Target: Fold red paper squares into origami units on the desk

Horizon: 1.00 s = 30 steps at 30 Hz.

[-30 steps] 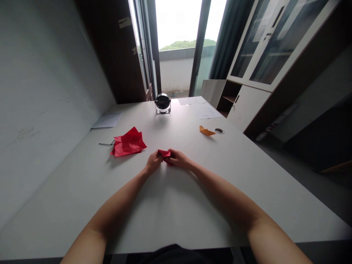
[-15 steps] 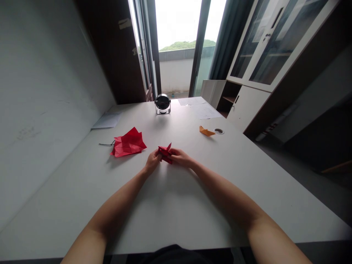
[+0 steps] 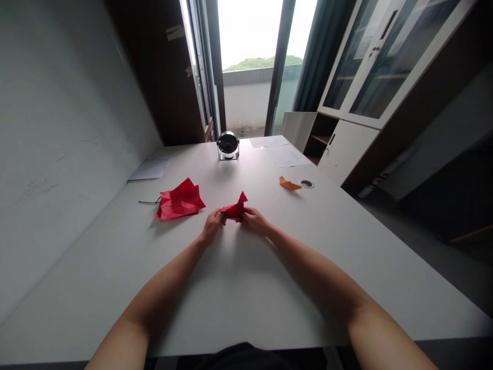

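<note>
Between my hands is a red folded paper figure (image 3: 233,210), with a pointed part sticking up at its right end. My left hand (image 3: 212,224) pinches its left end, fingers closed. The right end is gripped by my right hand (image 3: 254,219), its fingertips partly hidden behind the paper. To the left lies a creased, unfolded sheet of red paper (image 3: 181,201) with jagged edges. An orange folded paper piece (image 3: 289,184) rests farther off on the right.
All this is on a white table (image 3: 239,298). A round black device on a metal stand (image 3: 228,146) stands at the back. White papers lie at back left (image 3: 149,168) and back right (image 3: 288,154). A ring-shaped table insert (image 3: 307,184) sits beside the orange piece. A thin black cord (image 3: 148,202) touches the red sheet.
The red folded figure has been turned in my hands; its side now shows, and its pointed part stands higher and farther right. Both hands keep hold of it.
</note>
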Tool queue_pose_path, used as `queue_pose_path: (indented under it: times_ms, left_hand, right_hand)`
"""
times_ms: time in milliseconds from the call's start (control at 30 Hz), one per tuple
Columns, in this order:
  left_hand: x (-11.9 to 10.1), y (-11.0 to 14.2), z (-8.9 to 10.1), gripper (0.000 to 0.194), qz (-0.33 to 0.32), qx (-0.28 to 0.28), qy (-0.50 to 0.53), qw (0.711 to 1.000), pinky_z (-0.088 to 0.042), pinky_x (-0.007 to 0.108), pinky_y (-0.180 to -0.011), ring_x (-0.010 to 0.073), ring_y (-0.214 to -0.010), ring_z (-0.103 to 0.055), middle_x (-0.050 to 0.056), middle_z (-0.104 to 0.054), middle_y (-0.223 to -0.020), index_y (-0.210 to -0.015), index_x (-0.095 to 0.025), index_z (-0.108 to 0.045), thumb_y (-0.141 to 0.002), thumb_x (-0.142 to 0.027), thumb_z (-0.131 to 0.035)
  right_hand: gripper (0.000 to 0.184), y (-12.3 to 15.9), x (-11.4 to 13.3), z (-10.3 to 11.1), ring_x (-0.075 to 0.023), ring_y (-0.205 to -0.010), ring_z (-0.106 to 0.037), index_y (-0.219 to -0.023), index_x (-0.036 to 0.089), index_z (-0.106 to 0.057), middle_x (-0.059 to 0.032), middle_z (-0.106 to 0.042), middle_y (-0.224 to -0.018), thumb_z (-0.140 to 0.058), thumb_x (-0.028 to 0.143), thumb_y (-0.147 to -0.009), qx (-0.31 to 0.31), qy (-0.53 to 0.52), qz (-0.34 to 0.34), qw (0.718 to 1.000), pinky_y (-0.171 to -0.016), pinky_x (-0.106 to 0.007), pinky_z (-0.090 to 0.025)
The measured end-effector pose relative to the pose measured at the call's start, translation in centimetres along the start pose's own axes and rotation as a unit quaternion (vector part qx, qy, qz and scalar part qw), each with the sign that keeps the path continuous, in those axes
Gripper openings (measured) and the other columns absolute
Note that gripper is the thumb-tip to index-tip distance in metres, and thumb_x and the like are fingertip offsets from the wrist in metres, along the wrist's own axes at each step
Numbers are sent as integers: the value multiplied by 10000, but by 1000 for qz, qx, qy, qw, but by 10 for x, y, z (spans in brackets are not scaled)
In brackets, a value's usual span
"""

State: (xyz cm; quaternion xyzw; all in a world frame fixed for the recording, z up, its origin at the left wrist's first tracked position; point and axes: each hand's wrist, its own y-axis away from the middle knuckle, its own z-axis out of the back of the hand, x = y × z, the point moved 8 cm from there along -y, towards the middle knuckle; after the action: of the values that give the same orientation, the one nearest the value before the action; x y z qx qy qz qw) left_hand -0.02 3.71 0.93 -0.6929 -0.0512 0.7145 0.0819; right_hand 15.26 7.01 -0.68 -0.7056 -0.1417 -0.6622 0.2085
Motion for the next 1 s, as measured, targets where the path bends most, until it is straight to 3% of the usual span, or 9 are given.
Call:
queue_pose_path:
  times_ms: [300, 467, 667, 833, 1000]
  left_hand:
    - [7, -3, 4, 438, 27, -15, 26, 999, -341, 266, -549, 118, -536, -434, -2, -516, -588, -741, -173, -546, -923, -567, -478]
    - [11, -3, 7, 538, 31, -24, 44, 998, -352, 270, -541, 121, -535, -436, 9, -510, -583, -673, -185, -498, -908, -666, -453]
    - [10, -2, 8, 510, 34, -36, 62, 997, -350, 264, -550, 117, -552, -422, 3, -496, -599, -692, -184, -497, -905, -647, -489]
    - [8, -2, 18, 507, 12, -89, 89, 992, -354, 261, -552, 115, -547, -417, -6, -482, -592, -700, -187, -500, -914, -645, -477]
    - [16, -4, 29, 496, 18, -137, 144, 980, -352, 252, -525, 108, -512, -425, -13, -490, -571, -703, -188, -505, -876, -651, -547]
  right_hand:
    - [559, 1, 4, 9, -172, -650, -591, -853, 159, -627, -57, -651, -693, -485, 700, -870, -39, 32, 23, 998, -666, -302, -470]
    - [581, 2, 6, 20, -173, -637, -580, -776, 180, -611, -41, -628, -656, -418, 717, -889, -91, 90, 31, 991, -664, -296, -455]
    - [608, 6, 11, 25, -167, -608, -554, -688, 192, -595, -31, -610, -628, -346, 694, -923, -132, 179, 35, 974, -650, -287, -426]
    - [625, 12, 20, 29, -167, -595, -565, -618, 199, -577, -32, -614, -613, -312, 655, -953, -159, 270, 45, 949, -681, -292, -413]
    - [615, 11, 20, 40, -161, -563, -563, -605, 204, -553, -26, -613, -581, -336, 674, -937, -201, 232, 53, 950, -635, -278, -424]
